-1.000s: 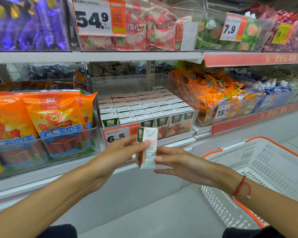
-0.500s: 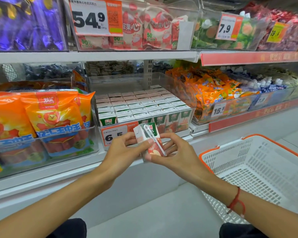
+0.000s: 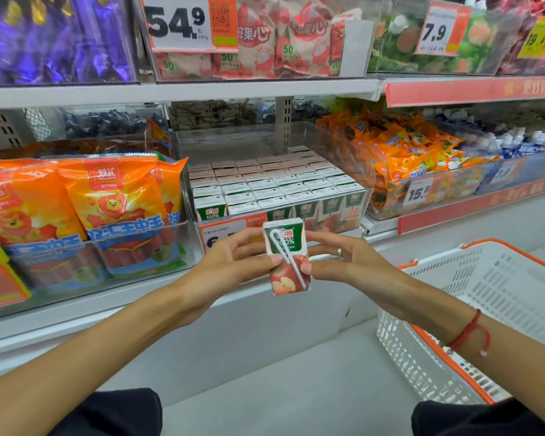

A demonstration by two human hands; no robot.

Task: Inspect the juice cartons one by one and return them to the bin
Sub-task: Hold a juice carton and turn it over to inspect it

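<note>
At the centre of the frame we hold one juice carton (image 3: 287, 256) upright between both hands, its front with the white straw facing us. Our left hand (image 3: 230, 262) pinches its left edge, and our right hand (image 3: 343, 262) pinches its right edge, fingers (image 3: 321, 239) curled behind it. Just above and behind, the clear bin (image 3: 364, 202) on the shelf is packed with rows of matching cartons (image 3: 265, 184). A white basket (image 3: 485, 297) sits at lower right.
</note>
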